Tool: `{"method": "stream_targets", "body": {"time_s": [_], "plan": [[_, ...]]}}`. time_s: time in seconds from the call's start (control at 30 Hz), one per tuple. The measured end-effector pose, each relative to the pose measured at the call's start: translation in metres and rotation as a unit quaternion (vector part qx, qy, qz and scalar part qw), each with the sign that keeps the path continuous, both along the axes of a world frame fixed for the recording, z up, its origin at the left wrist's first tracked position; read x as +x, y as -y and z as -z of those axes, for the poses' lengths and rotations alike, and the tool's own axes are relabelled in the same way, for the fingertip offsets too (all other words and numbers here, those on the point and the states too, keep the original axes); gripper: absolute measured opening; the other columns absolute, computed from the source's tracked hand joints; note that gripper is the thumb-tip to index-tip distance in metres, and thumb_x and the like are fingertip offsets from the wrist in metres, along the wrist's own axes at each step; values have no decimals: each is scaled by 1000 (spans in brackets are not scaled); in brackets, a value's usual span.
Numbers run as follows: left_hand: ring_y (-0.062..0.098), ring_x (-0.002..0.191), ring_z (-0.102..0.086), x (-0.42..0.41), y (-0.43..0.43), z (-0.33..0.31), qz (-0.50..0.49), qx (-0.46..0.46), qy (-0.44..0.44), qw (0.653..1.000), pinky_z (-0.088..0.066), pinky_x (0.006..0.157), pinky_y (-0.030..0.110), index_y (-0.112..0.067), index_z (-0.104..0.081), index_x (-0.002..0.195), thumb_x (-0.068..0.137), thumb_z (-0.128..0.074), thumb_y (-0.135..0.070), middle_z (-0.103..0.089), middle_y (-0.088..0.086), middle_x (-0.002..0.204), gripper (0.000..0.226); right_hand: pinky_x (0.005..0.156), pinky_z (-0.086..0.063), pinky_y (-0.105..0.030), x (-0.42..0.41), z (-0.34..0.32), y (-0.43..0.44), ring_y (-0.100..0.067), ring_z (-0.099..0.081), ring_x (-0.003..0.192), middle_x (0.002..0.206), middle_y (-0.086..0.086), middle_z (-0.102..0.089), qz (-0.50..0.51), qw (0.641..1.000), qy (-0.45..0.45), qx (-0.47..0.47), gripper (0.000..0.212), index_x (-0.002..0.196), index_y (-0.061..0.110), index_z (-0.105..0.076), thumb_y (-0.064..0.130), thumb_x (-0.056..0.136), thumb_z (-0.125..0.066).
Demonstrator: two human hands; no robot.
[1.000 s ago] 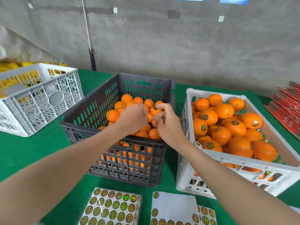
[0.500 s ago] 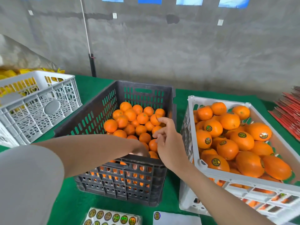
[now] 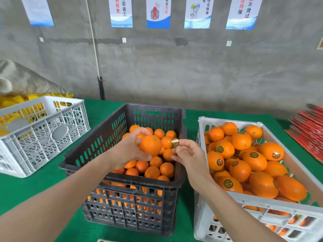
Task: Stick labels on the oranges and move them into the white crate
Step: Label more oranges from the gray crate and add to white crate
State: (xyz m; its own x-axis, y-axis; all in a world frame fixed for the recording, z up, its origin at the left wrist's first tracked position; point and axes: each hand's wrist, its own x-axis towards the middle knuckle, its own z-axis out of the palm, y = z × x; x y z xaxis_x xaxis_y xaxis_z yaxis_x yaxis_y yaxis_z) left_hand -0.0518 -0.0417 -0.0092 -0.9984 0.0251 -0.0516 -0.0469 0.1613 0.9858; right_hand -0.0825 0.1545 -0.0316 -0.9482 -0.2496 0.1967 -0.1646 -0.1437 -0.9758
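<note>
My left hand (image 3: 128,151) grips an unlabelled orange (image 3: 150,145) above the dark crate (image 3: 97,140), which holds several plain oranges (image 3: 152,172). My right hand (image 3: 187,155) pinches a round shiny label (image 3: 175,142) at its fingertips, a short gap to the right of the held orange. The white crate (image 3: 236,196) on the right is piled with several labelled oranges (image 3: 255,160).
A second white crate (image 3: 43,130) stands at the left on the green table (image 3: 43,186), with yellow material behind it. Red sheets (image 3: 309,130) are stacked at the far right. A grey wall with posters closes the back.
My left hand has lifted an orange out of the dark crate. My right hand has risen with a label at its fingertips. The camera has tilted up, hiding the label sheets.
</note>
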Motion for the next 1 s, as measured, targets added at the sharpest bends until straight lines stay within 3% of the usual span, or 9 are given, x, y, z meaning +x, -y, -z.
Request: {"method": "stream_targets", "body": {"time_s": [0.07, 0.13, 0.2, 0.37, 0.47, 0.67, 0.9, 0.97, 1.0], "plan": [[31, 89, -67, 11, -8, -4, -6, 60, -34, 998, -58, 65, 38, -29, -51, 109, 69, -69, 21, -61, 14, 112, 66, 76, -57, -27, 4, -8, -2, -17, -65, 92, 93, -4, -66, -25, 1000, -1, -13, 8, 93, 12, -62, 6, 90, -57], [36, 94, -67, 19, -20, -6, 3, 118, -50, 992, -59, 75, 44, -25, -49, 115, 69, -70, 19, -64, 14, 112, 67, 79, -56, -29, 11, -16, -4, -17, -65, 94, 93, -1, -68, -50, 998, -23, -12, 5, 89, 10, -64, 10, 89, -59], [38, 106, -64, 22, -33, -6, 16, 188, -40, 981, -56, 85, 48, -20, -50, 120, 66, -75, 8, -62, 15, 121, 66, 89, -53, -37, 18, -22, -7, -16, -62, 103, 103, 1, -67, -59, 996, -60, 18, 6, 86, 10, -66, 10, 88, -61], [33, 106, -65, 26, -57, -14, -10, 313, 17, 950, -58, 79, 41, -14, -50, 130, 79, -68, -24, -63, 17, 124, 55, 97, -46, -45, 22, -33, -29, -11, -55, 110, 110, 3, -60, -62, 981, -148, 113, 16, 75, 21, -63, 10, 87, -62], [33, 104, -66, 26, -70, -15, -22, 302, 29, 953, -59, 76, 42, -10, -50, 130, 83, -62, -24, -64, 18, 122, 51, 96, -46, -38, 20, -32, -40, -5, -54, 104, 106, 4, -59, -51, 963, -193, 181, 10, 79, 18, -64, 14, 88, -63], [30, 103, -67, 29, -95, -18, -16, 264, 42, 963, -59, 77, 44, -11, -55, 124, 81, -63, -23, -66, 15, 119, 45, 77, -50, -23, 24, -30, -55, -4, -53, 92, 98, 2, -55, -4, 943, -250, 221, 11, 79, 22, -57, 19, 89, -60], [27, 95, -70, 31, -118, -18, -17, 234, 33, 972, -59, 68, 39, -12, -60, 117, 73, -66, -24, -70, 12, 110, 46, 70, -47, -21, 35, -22, -69, -7, -51, 84, 92, 1, -55, 92, 910, -336, 224, 9, 82, 13, -56, 15, 86, -64], [27, 94, -71, 31, -125, -17, -21, 228, 33, 973, -59, 67, 39, -14, -62, 116, 72, -67, -23, -68, 13, 112, 46, 71, -48, -21, 37, -17, -76, -7, -52, 84, 96, 1, -56, 109, 912, -336, 211, 12, 92, 10, -57, 15, 85, -66], [28, 94, -70, 31, -129, -16, -23, 224, 35, 974, -59, 67, 39, -15, -62, 115, 71, -67, -23, -67, 14, 114, 45, 71, -49, -20, 37, -15, -82, -5, -54, 87, 100, 6, -55, 103, 925, -305, 202, 25, 106, 14, -54, 17, 84, -66]]}}
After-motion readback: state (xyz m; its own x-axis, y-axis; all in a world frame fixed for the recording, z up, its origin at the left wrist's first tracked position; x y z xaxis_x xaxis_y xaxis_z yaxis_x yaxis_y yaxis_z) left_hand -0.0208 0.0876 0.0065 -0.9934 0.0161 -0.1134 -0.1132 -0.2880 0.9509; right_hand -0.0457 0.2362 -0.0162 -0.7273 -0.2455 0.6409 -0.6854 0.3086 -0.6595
